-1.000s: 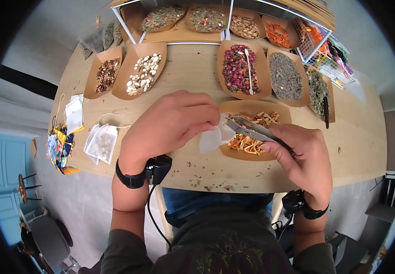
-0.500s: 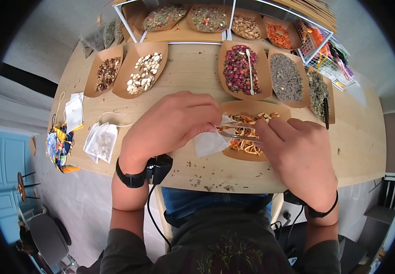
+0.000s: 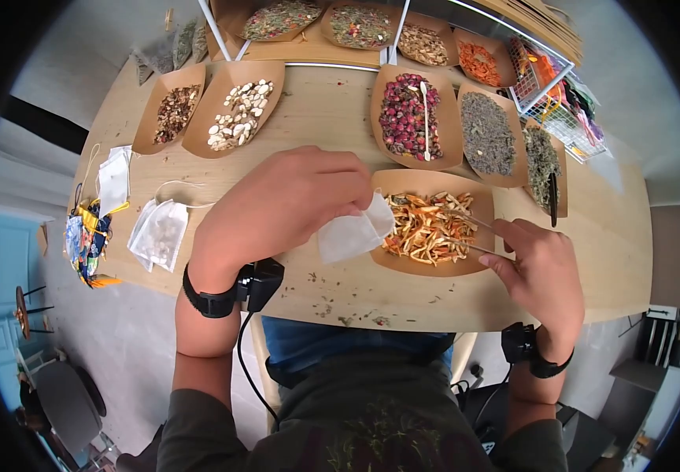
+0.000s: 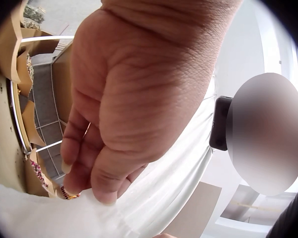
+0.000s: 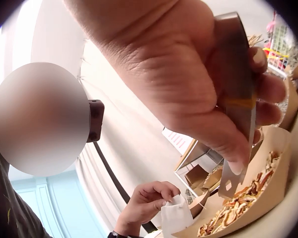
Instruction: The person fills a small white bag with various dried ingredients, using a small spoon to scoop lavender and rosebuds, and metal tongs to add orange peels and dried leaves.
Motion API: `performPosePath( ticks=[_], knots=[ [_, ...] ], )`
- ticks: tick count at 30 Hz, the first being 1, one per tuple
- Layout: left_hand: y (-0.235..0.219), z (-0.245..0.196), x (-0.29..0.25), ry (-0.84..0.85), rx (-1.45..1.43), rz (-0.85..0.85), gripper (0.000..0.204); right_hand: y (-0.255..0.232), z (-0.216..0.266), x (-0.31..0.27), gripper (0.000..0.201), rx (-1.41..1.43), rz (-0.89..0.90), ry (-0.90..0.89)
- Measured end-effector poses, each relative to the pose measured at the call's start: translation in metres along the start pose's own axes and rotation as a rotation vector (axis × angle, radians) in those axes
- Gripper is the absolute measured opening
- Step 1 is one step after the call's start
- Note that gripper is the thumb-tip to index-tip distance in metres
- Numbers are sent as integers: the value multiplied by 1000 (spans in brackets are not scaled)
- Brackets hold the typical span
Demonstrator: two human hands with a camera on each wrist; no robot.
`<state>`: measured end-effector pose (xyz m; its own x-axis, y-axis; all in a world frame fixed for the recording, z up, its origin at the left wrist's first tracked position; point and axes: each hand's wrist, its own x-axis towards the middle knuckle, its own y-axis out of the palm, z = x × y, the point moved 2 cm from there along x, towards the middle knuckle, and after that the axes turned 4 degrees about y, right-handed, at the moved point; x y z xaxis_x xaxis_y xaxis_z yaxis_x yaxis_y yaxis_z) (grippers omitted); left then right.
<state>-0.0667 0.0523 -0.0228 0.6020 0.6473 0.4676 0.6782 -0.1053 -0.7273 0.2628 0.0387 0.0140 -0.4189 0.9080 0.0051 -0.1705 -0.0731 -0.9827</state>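
Observation:
In the head view the left hand (image 3: 297,206) pinches the top edge of a small white bag (image 3: 353,233), whose mouth faces the tray. The left wrist view shows this thumb and fingers (image 4: 104,173) on the white fabric (image 4: 79,215). The right hand (image 3: 541,267) grips metal tongs (image 3: 475,247), their tips spread among dried orange-and-white strips (image 3: 426,228) in a brown paper tray (image 3: 434,270). From the right wrist view, the thumb of the right hand (image 5: 188,84) presses along the tongs (image 5: 238,89), their lower end against the strips.
Paper trays of rosebuds (image 3: 409,118), lavender-grey buds (image 3: 488,135), green herbs (image 3: 542,161) and white slices (image 3: 239,114) stand behind. Filled white bags (image 3: 159,234) and patterned pouches (image 3: 88,236) lie left. A wire basket (image 3: 564,118) is at the back right.
The right hand has drawn back rightward from the bag, and the tongs moved from the bag's mouth into the strips, their arms spread. The left hand still holds the bag.

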Motion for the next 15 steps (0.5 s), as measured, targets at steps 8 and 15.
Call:
performPosePath(
  ticks=[8, 15],
  knots=[
    [2, -1, 0, 6, -2, -3, 13, 1, -2, 1, 29, 76, 162, 45],
    [2, 0, 0, 8, 3, -5, 11, 7, -8, 3, 23, -8, 203, -5]
  ],
)
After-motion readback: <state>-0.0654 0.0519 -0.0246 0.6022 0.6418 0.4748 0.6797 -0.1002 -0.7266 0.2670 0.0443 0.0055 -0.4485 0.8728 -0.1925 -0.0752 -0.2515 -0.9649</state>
